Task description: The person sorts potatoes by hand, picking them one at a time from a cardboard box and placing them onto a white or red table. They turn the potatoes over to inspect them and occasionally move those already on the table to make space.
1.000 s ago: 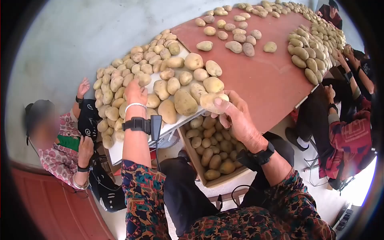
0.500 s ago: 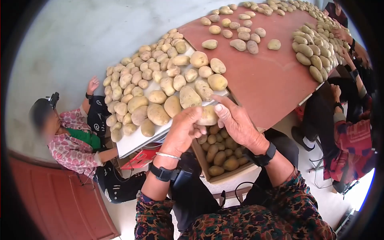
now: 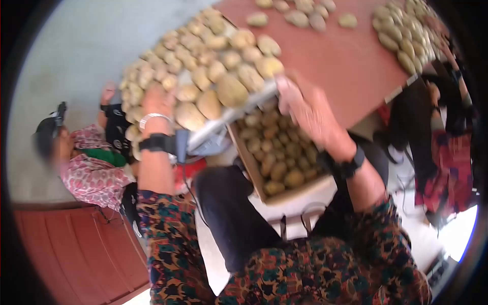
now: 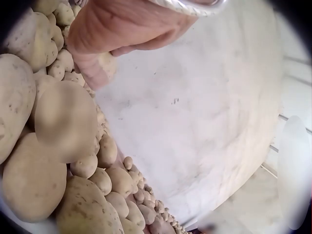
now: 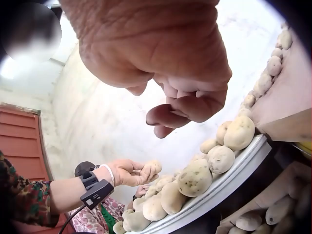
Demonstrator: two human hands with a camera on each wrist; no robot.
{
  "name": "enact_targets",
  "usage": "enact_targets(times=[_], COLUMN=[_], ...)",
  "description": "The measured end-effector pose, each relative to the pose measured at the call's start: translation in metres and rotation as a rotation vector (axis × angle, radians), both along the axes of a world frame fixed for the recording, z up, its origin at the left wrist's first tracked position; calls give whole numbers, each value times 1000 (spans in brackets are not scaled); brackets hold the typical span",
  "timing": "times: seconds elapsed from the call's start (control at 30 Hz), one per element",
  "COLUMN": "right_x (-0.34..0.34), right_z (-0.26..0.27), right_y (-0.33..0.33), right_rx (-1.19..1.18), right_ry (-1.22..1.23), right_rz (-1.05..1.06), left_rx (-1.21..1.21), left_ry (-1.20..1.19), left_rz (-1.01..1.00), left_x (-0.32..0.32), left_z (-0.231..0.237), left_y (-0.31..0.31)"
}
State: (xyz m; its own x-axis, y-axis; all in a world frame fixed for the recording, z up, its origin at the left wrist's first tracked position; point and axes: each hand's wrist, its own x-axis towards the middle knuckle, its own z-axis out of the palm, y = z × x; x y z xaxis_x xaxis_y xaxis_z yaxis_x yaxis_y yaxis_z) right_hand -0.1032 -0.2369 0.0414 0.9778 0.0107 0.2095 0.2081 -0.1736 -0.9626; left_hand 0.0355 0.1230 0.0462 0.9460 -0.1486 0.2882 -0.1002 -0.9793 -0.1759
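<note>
Two forearms [image 3: 156,173] outstretched, left hand [image 3: 158,101] around a potato [image 5: 153,168], right hand [image 3: 311,111] loosely curled, empty.

Wall: pale, faintly mottled [image 3: 91,46]
Desk: reddish-brown top [image 3: 335,56]
Panel: red, ridged [image 3: 71,244]
Floor: pale, brightly lit at right

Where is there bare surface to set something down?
Bare: the red tabletop between the white table, the loose potatoes beyond and the potato heap at right. Crowded: the white table and the cardboard box, both potato-filled.
</note>
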Motion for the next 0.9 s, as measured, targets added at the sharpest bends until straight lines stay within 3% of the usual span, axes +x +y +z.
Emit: enact_targets(times=[0.03,0.1,0.2,0.27,0.37,0.4,0.43,0.5,0.57,0.6,0.67,0.77,0.83,0.9], right_x=[-1,2,3,-2,3,3,7,14,16,16,16,15,9,6], right_z=[3,2,6,21,20,14,12,12,12,16,14,5,13,30], right_y=[-2,-6,-14,-17,-21,-27,-30,-37,-42,-44,-45,-41,-40,-42], right_rx=[40,64,202,418,512,459,457,668,689,664,641,764,607,715], right_ry=[-12,14,-11,43,110,-14,-9,52,20,60,101,45,-66,46], right_rz=[-20,-62,-42,-33,-66,-33,-39,-110,-108,-129,-158,-31,110,92], left_rx=[-175,-2020,-1783,-1572,-1452,-1406,-1407,-1160,-694,-692,-303,-88,-127,27], left_ry=[-177,-31,373,712,924,970,977,954,813,817,783,829,743,839], left_rz=[-110,73,-150,-264,-158,-127,-127,-76,-190,-194,-115,-204,-265,-351], left_x=[-3,10,-56,-82,-115,-119,-121,-117,-100,-94,-85,-79,-82,-73], left_z=[-8,-6,42,38,11,-5,-21,-59,-109,-133,-169,-200,-219,-236], left_y=[6,-7,-83,-103,-143,-150,-154,-158,-145,-139,-132,-135,-143,-154])
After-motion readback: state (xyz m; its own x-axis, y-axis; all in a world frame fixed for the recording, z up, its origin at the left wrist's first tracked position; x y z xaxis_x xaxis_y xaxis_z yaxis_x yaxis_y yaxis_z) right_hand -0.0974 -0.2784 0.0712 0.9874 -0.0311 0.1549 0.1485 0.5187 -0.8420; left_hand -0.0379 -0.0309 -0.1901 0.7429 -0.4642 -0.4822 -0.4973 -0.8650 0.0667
